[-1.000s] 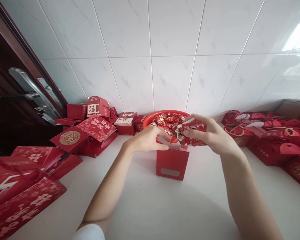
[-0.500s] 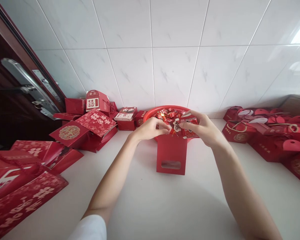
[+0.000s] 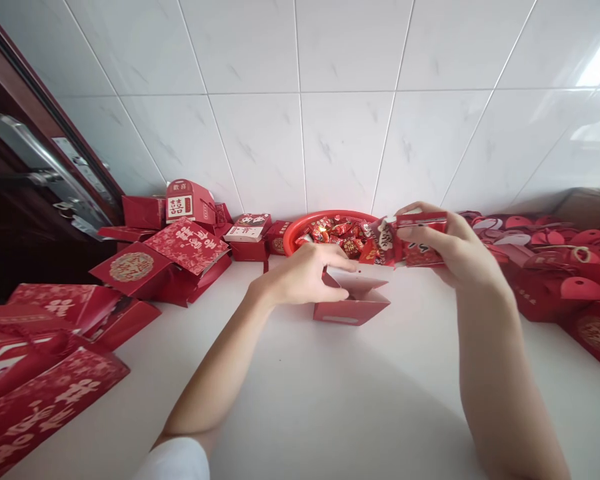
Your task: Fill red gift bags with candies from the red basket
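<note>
A small red paper gift box (image 3: 353,312) stands upright on the white tabletop with its top open. My left hand (image 3: 300,273) is at the box's left side, thumb and fingers curved around its upper edge. My right hand (image 3: 463,250) is closed on red printed snack packets (image 3: 423,243), raised to the right of the box; their exact number is hard to make out. Behind the box, a red plastic basin (image 3: 291,232) holds many wrapped candies (image 3: 343,230), partly covered by my left hand and the packets.
Several red gift boxes (image 3: 187,247) lie piled at the left, some open, with larger ones (image 3: 55,407) at the near left. More boxes with round flaps and cord handles (image 3: 545,287) crowd the right side. A tiled wall (image 3: 350,147) rises behind; a door handle (image 3: 27,153) is far left.
My right hand has moved right, carrying the packets away from the box's top. The box has turned, so its opening shows, and my left hand has shifted down onto its side.
</note>
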Motion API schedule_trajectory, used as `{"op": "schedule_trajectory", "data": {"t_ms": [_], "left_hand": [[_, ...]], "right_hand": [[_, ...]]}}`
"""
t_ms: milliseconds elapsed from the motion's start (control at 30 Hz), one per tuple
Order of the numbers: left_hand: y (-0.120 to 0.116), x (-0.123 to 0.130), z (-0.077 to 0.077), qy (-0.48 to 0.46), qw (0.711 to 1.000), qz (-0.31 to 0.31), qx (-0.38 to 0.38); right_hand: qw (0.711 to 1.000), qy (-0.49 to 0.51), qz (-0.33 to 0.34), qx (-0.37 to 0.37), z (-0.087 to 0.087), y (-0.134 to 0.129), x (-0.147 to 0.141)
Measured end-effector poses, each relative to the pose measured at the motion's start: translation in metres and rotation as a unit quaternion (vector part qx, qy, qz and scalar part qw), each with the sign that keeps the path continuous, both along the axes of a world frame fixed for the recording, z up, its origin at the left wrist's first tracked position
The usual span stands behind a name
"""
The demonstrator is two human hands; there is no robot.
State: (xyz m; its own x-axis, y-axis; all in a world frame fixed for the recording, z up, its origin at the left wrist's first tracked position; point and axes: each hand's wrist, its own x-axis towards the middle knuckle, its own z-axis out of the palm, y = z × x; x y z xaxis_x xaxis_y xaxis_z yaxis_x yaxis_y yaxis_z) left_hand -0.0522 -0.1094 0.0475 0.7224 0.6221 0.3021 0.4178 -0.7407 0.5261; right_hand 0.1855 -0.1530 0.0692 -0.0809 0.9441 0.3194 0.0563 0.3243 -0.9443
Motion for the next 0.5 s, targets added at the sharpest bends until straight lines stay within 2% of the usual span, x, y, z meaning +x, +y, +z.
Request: {"op": "schedule_trajectory", "data": {"t_ms": [100,200,367,500], "left_hand": [[-0.016,0.003,0.006,0.044,0.998,-0.023,0.034],[-0.033,0.005,0.011,0.100,0.993,-0.039,0.052],[-0.055,0.006,0.015,0.150,0.986,-0.058,0.044],[-0.052,0.006,0.016,0.170,0.984,-0.041,0.031]], "right_hand": [[0.999,-0.007,-0.044,0.021,0.005,-0.003,0.014],[0.996,-0.003,-0.085,0.020,-0.002,0.008,0.020],[0.994,0.027,-0.095,-0.052,-0.037,0.047,0.009],[0.990,0.069,-0.087,-0.087,-0.062,0.070,0.002]]}}
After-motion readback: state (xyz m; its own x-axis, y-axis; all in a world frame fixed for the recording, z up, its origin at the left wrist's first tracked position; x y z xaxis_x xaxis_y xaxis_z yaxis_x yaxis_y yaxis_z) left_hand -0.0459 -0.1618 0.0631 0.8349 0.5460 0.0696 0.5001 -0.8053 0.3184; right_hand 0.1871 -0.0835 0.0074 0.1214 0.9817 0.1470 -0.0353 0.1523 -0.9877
